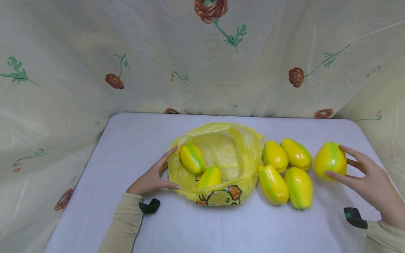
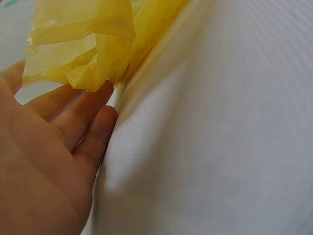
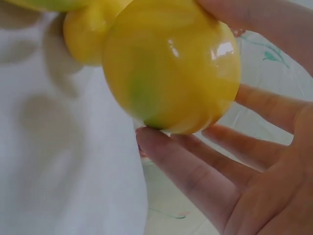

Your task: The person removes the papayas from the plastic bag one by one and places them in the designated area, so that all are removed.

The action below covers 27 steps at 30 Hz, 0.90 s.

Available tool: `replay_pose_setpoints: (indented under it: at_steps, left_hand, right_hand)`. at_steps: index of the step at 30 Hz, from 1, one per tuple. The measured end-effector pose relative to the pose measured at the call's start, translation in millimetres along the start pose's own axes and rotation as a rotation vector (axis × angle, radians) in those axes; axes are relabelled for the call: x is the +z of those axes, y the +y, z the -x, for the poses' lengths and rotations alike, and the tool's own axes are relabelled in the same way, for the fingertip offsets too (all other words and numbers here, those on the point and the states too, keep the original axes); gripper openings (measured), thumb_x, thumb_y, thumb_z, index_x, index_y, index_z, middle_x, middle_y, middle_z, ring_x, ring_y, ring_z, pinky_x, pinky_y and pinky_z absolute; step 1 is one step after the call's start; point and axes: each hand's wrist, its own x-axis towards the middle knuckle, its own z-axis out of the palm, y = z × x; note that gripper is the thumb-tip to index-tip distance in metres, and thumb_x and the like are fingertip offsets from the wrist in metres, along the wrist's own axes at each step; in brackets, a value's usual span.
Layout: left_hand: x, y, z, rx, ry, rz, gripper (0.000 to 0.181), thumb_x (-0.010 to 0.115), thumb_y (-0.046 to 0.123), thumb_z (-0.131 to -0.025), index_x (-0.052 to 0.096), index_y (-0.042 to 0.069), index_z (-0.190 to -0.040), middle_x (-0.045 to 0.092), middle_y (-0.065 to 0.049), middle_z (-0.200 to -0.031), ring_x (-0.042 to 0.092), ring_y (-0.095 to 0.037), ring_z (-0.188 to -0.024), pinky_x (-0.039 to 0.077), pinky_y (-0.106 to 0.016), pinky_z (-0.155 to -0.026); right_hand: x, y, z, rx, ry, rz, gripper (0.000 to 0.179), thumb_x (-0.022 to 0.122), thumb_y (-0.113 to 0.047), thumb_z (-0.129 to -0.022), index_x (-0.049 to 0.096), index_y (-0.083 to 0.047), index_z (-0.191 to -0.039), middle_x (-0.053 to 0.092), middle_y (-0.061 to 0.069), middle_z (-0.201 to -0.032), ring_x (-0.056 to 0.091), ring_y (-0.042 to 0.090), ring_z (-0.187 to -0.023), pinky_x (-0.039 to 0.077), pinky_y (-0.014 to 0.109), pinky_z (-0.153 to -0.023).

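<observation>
Left hand (image 1: 150,180), fingers spread, touched a yellow bag (image 1: 251,167), two fruits (image 1: 192,159) inside; right hand (image 1: 371,179) pinched another fruit (image 1: 330,161); four more fruits (image 1: 273,185) lay between.

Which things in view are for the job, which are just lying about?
Likely for the job:
yellow bag, touched by the left grip
held fruit, in the right grip
two fruits inside the bag
four fruits beside it

Likely just around:
pale tabletop
floral cloth
dark wrist devices
</observation>
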Motion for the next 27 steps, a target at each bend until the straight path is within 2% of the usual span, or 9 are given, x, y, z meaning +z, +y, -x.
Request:
replay_pose_setpoints:
  at_steps: [2,4,15,27]
  left_hand:
    - [0.1,-0.5,-0.3,0.001,0.0,0.0,0.119,0.093,0.02,-0.078,0.014,0.042,-0.165,0.005,0.002,-0.176,0.013,-0.031,-0.162,0.015,-0.058,-0.131]
    - [0.2,-0.8,-0.4,0.0,0.001,-0.003,0.119,0.093,0.02,-0.078,0.014,0.042,-0.165,0.005,0.002,-0.176,0.012,-0.031,-0.162,0.015,-0.057,-0.131]
    - [0.0,-1.5,-1.0,0.004,0.005,-0.016,0.121,0.094,0.022,-0.076,0.013,0.04,-0.165,0.005,0.002,-0.176,0.01,-0.03,-0.163,0.014,-0.057,-0.131]
    - [-0.7,-2.0,-1.2,0.014,0.001,-0.013,0.121,0.094,0.021,-0.076,0.014,0.039,-0.165,0.005,0.002,-0.176,0.011,-0.031,-0.162,0.015,-0.056,-0.131]
  right_hand:
    - [0,2,-0.1,0.038,-0.02,0.015,0.098,0.076,-0.043,-0.093,0.019,-0.011,-0.166,0.015,0.03,-0.169,0.034,0.068,-0.136,0.058,0.066,-0.087]
    - [0,4,-0.4,0.052,-0.037,0.016,0.098,0.075,-0.044,-0.094,0.017,-0.009,-0.166,0.014,0.03,-0.169,0.032,0.069,-0.136,0.043,0.082,-0.089]
    - [4,20,-8.9,0.069,-0.147,0.055,0.101,0.072,-0.051,-0.095,0.015,-0.007,-0.166,0.012,0.035,-0.167,0.034,0.068,-0.133,0.039,0.085,-0.09]
    - [9,22,-17.8,0.144,-0.291,0.096,0.106,0.058,-0.066,-0.097,0.01,0.0,-0.164,0.012,0.043,-0.162,0.031,0.068,-0.133,0.045,0.08,-0.092]
